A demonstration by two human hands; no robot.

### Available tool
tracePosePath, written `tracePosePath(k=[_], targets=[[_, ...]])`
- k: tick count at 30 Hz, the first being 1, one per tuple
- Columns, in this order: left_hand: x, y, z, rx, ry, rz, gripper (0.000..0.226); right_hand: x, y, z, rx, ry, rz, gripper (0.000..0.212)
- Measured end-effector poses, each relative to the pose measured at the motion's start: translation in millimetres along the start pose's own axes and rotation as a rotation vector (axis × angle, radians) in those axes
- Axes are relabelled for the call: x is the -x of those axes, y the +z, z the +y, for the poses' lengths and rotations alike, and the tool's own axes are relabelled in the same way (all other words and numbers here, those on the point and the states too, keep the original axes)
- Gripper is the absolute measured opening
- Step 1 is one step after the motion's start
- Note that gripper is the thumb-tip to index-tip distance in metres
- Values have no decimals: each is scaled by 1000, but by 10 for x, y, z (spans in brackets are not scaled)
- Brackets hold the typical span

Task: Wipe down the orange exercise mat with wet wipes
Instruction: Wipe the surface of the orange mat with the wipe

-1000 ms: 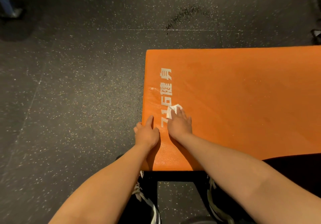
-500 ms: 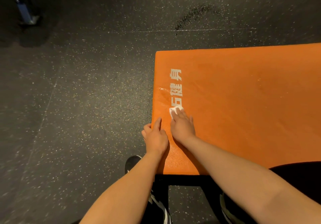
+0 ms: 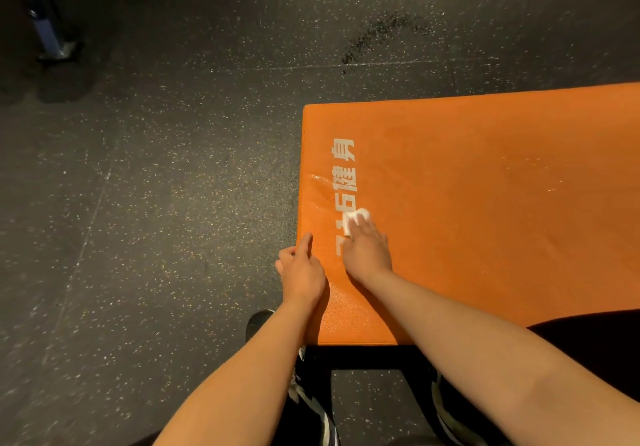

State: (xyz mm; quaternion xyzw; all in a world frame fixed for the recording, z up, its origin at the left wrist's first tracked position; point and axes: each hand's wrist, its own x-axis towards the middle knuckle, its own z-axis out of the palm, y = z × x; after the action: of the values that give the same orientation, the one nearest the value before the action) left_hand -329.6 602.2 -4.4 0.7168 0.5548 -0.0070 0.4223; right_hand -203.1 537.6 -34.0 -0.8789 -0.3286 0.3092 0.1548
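Your left hand [image 3: 303, 272] rests on the left edge of the orange mat [image 3: 485, 203], thumb up on top and the other fingers curled over the side, so its grip is loosely closed on the edge and holds nothing else. If that hand lifts or slackens, the mat could shift on the speckled floor [image 3: 138, 203] under the push of the wiping hand. Just to the right of it, your right hand [image 3: 367, 250] lies flat on the mat with the fingers pressing down a small crumpled white wipe [image 3: 356, 219]; the grip is a flat pin, not a pinch. The wipe sits over the white lettering [image 3: 343, 200], near the mat's left edge. Because the wipe is bunched so small, it could slip out from under your fingertips on a long stroke, and it probably covers only a narrow strip per pass, so streaks may be missed. Further right the mat runs out of frame, with only faint shine visible, so most of it likely remains; a single small wipe may dry out before then.
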Motion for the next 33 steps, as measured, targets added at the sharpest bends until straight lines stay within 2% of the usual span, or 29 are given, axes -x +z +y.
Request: tracePosePath(k=[3,6,8,12,13,15,20,23,25,28,30,31,33], targets=[[16,-15,39,43,-36,-12,56,128,83,-197,-34,-227,-72,51],[61,-35,63,82,-56,-15,58,159,27,-190,9,-309,-129,50],[92,-53,48,66,-56,-11,59,137,-29,-87,78,-280,-92,50],[179,-44,4,61,-79,-26,59,88,-176,232,77,54,-26,55],[207,-36,-1,66,-79,-27,59,107,-185,276,80,91,-28,56],[234,-26,2,82,-83,-26,59,166,-146,272,79,71,-47,56],[208,13,26,60,-112,-40,63,331,48,38,46,-260,-195,49],[202,40,-8,49,-115,-56,65,328,47,37,71,-340,-257,48],[177,39,-23,35,-120,-62,64,263,16,77,109,-325,-229,49],[99,20,17,15,-148,-71,63,89,-49,130,140,-114,-99,51],[31,19,14,-2,-146,-78,64,-3,-62,125,154,-1,-73,53],[-2,22,-1,-14,-137,-86,64,-20,-41,97,158,2,-78,53],[-72,39,-40,-9,-128,-98,63,-13,38,-25,162,-111,-109,52]])
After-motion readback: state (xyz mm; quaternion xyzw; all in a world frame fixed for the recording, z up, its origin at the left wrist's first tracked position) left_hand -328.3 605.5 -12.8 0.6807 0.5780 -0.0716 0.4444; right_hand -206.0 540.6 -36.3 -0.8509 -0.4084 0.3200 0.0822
